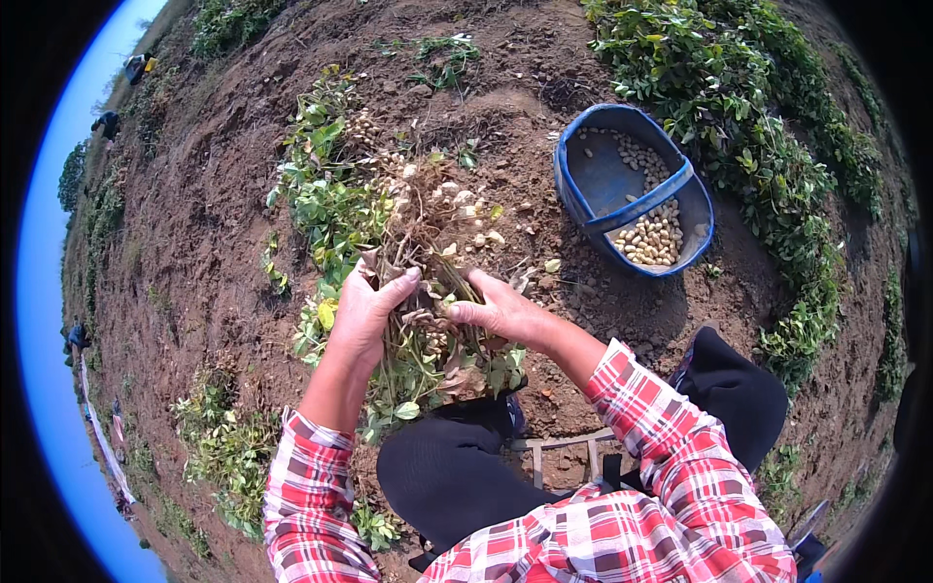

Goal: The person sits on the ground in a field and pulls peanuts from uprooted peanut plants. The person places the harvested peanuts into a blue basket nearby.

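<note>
Between my hands is a bunch of uprooted peanut plants [418, 335], its leafy stems hanging toward my knees. Pale peanut pods [452, 199] cling to the roots at its far end. My left hand [367, 306] is closed around the stems on the left side, thumb on top. From the right, my right hand [496, 309] grips the same bunch, its thumb pointing left across the stems. A blue bucket [573, 180] with a broad handle across it stands to the right, beyond my right hand. Loose peanuts [653, 236] lie inside it, mostly on the near side.
More pulled peanut plants [326, 185] lie just left of the bunch. A long row of green plants [768, 175] runs down the right side. Another leafy clump [228, 437] is at lower left. Brown soil [194, 243] surrounds everything. Distant people [107, 124] show at the far left.
</note>
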`<state>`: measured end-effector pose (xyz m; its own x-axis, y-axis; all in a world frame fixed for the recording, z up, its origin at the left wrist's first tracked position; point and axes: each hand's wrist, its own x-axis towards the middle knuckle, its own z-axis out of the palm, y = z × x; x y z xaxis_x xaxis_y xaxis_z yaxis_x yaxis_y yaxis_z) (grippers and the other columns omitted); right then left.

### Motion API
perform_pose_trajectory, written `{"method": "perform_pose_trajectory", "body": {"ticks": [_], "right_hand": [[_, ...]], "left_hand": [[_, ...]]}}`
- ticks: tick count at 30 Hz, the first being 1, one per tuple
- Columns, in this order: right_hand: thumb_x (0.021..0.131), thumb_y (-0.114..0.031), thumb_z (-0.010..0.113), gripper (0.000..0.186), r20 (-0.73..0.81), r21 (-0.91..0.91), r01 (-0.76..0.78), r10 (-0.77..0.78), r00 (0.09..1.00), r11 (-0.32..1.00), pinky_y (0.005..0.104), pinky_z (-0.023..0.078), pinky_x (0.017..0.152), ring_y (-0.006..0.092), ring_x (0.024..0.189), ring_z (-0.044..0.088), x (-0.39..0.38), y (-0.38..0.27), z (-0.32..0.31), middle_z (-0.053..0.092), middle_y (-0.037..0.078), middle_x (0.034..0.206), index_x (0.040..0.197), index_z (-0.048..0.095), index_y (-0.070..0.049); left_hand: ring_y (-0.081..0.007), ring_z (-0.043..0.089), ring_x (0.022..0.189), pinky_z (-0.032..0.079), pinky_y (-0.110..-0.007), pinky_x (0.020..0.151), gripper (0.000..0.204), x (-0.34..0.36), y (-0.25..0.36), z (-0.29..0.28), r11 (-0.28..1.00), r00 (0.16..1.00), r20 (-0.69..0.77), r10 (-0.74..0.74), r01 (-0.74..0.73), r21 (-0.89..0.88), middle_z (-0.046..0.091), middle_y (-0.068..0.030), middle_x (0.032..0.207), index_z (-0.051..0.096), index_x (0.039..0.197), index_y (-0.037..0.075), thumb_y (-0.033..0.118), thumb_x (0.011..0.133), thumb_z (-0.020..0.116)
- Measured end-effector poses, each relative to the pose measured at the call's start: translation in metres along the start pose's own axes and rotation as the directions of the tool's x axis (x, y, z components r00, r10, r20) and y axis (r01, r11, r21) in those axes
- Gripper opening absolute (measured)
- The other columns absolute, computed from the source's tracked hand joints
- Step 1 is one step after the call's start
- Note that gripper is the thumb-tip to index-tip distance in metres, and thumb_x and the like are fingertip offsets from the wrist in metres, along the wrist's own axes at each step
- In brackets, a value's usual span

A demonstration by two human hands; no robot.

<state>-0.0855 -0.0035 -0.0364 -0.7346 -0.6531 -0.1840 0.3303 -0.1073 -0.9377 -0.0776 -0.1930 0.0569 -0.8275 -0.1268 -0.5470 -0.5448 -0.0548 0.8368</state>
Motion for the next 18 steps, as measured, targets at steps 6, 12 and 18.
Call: {"method": "perform_pose_trajectory", "body": {"ticks": [6,12,18], "right_hand": [[0.071,-0.056,0.080,0.096,-0.166,-0.171,0.090,-0.119,0.979,0.981,0.0319,0.051,0.085,0.0194,0.102,0.057,-0.049,-0.008,-0.014,0.058,0.011,0.115,0.135,0.037,0.001],[0.070,-0.027,0.082,0.063,-0.163,-0.470,-0.058,-0.021,0.986,0.881,0.0415,0.050,0.080,0.0331,0.090,0.064,-0.116,-0.026,-0.031,0.061,0.027,0.094,0.104,0.043,0.009],[0.074,-0.008,0.069,0.049,-0.058,-0.720,-0.071,0.042,0.997,0.690,0.0490,0.050,0.075,0.0465,0.090,0.061,-0.182,-0.031,-0.023,0.061,0.030,0.089,0.108,0.037,0.006]], "left_hand": [[-0.0169,0.064,0.091,0.054,-0.034,0.078,0.046,-0.014,-0.040,0.091,0.979,1.000,0.017,-0.004,0.008,-0.204,0.065,-0.0052,0.103,0.058,0.115,0.007,0.046,0.091,0.064],[-0.0219,0.049,0.123,0.039,-0.043,0.102,0.067,-0.089,-0.041,0.129,0.951,0.951,0.241,-0.193,0.242,-0.191,0.056,-0.0088,0.130,0.047,0.134,0.007,0.059,0.092,0.053],[-0.0179,0.060,0.103,0.048,-0.035,0.090,0.053,-0.099,-0.052,0.137,0.974,0.983,0.110,-0.146,0.163,-0.158,0.062,-0.0064,0.113,0.051,0.122,0.004,0.022,0.080,0.080]]}}
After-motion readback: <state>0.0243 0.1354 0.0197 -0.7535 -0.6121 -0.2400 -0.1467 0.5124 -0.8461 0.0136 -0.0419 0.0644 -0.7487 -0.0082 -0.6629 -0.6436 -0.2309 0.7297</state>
